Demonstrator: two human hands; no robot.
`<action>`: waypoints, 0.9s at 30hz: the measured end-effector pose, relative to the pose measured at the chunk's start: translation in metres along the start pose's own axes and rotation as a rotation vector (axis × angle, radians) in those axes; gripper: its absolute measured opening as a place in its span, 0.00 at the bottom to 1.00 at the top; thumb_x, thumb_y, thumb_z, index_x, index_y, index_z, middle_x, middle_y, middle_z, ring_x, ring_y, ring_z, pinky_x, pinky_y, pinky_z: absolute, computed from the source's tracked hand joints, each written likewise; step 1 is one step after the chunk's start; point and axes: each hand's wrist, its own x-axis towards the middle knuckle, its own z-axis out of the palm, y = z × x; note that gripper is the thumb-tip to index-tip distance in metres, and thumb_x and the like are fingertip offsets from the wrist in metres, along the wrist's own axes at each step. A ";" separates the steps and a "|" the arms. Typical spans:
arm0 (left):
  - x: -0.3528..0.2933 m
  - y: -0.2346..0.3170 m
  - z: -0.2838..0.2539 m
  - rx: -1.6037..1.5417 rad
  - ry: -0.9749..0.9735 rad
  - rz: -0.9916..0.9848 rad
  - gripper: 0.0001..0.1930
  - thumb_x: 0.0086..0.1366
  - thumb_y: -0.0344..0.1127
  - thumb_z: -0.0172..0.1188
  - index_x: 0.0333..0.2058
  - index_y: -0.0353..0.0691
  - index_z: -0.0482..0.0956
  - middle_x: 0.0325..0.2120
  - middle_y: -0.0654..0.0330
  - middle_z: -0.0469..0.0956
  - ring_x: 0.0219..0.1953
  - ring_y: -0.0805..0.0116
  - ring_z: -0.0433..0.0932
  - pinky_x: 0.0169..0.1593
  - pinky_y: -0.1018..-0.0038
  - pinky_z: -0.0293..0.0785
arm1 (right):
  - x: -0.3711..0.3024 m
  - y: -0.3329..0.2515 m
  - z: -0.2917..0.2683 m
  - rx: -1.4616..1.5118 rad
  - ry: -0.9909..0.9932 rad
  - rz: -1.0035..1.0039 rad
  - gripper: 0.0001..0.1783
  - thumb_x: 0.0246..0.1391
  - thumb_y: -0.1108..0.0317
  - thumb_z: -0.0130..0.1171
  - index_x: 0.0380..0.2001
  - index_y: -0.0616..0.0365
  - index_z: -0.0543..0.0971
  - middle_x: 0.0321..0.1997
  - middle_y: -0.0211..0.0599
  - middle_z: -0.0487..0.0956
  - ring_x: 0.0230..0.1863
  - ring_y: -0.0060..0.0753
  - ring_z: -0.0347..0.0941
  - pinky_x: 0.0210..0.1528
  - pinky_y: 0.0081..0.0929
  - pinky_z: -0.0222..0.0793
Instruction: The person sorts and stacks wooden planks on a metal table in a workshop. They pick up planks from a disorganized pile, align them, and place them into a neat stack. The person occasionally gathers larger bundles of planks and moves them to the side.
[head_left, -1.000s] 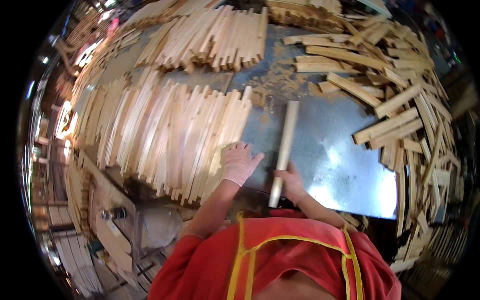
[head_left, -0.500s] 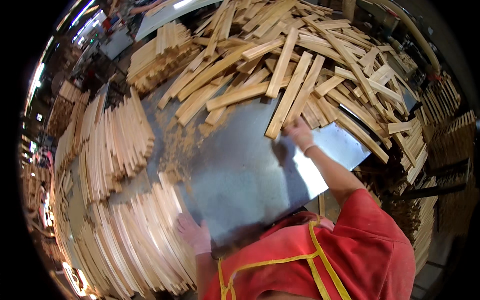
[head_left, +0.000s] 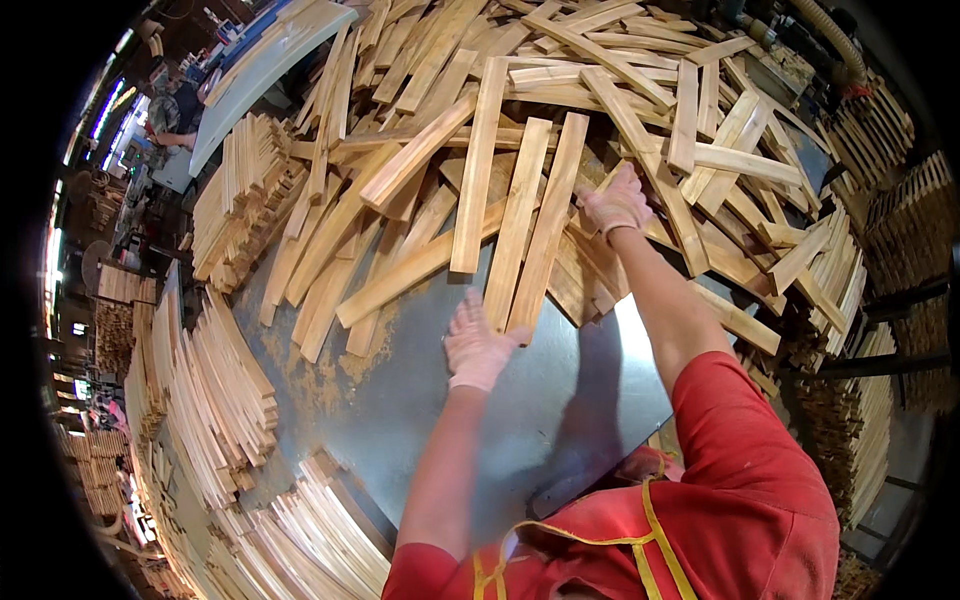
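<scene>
Slats (head_left: 320,530) lie side by side at the near left of a grey metal table (head_left: 450,430). Left forearm (head_left: 444,460) extends toward the far side; the gloved left hand (head_left: 476,345) has its fingers spread, thumb by the near ends of two parallel boards (head_left: 518,225), contact uncertain. Right arm (head_left: 665,290) reaches farther, slanting leftward; its gloved right hand (head_left: 617,202) lies over the loose pile (head_left: 684,120), just right of those boards. Whether it grips a piece cannot be told.

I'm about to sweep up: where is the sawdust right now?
In the head view, the sawdust lies left of centre on the metal tabletop, by the near ends of the loose planks and right of the pale strips.
</scene>
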 end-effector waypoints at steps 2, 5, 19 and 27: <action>0.000 0.044 -0.009 0.133 -0.134 -0.008 0.63 0.53 0.68 0.73 0.79 0.44 0.51 0.75 0.44 0.58 0.73 0.42 0.63 0.70 0.55 0.68 | -0.003 -0.012 -0.005 -0.055 -0.040 0.055 0.63 0.47 0.37 0.74 0.79 0.50 0.56 0.69 0.48 0.73 0.64 0.53 0.75 0.63 0.51 0.72; -0.014 0.037 0.004 0.085 -0.128 -0.045 0.61 0.54 0.70 0.71 0.78 0.46 0.53 0.72 0.45 0.60 0.66 0.41 0.70 0.68 0.52 0.69 | -0.008 -0.009 -0.009 0.009 -0.027 0.042 0.58 0.47 0.47 0.74 0.78 0.51 0.58 0.68 0.48 0.72 0.64 0.52 0.75 0.63 0.46 0.72; -0.357 -0.156 0.026 -1.062 -0.239 -0.424 0.53 0.58 0.49 0.74 0.76 0.40 0.55 0.64 0.41 0.71 0.63 0.45 0.75 0.67 0.54 0.70 | -0.446 0.142 0.004 0.621 -1.333 -0.218 0.54 0.50 0.70 0.63 0.80 0.58 0.53 0.67 0.54 0.75 0.69 0.49 0.70 0.72 0.35 0.65; -0.393 -0.201 0.026 -0.766 -0.220 -0.434 0.38 0.66 0.51 0.68 0.69 0.35 0.71 0.57 0.44 0.80 0.56 0.48 0.81 0.61 0.60 0.75 | -0.567 0.141 0.075 0.866 -1.766 -0.183 0.39 0.52 0.74 0.62 0.69 0.61 0.66 0.54 0.49 0.82 0.56 0.41 0.77 0.61 0.35 0.75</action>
